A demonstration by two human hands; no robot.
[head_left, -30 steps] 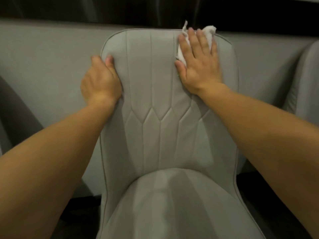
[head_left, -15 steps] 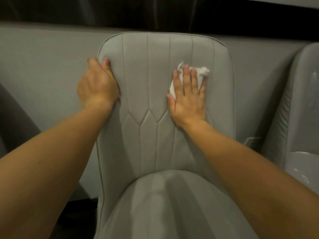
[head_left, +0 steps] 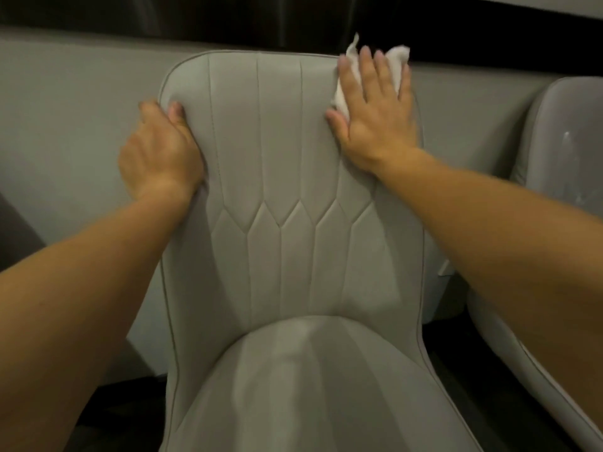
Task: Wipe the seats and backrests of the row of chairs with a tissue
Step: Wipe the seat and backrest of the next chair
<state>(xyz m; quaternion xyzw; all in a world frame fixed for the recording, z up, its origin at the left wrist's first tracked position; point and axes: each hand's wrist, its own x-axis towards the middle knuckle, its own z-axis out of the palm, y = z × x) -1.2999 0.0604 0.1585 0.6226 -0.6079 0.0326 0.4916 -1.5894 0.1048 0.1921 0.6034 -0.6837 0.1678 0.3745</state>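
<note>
A grey padded chair fills the middle of the view, its stitched backrest (head_left: 280, 151) upright and its seat (head_left: 293, 386) below. My right hand (head_left: 375, 109) lies flat with straight fingers on the backrest's upper right corner, pressing a crumpled white tissue (head_left: 396, 60) against it. The tissue sticks out past my fingertips and above the top edge. My left hand (head_left: 160, 151) grips the backrest's left edge, thumb on the front and fingers hidden behind.
A second grey chair (head_left: 561, 158) stands close on the right. A grey wall panel (head_left: 81, 109) runs behind the chairs under a dark band. Part of a dark shape (head_left: 16, 230) shows at the far left. Dark floor lies below.
My right hand slid the tissue down the backrest's right side, then back up to the upper right corner. My left hand kept its grip on the left edge.
</note>
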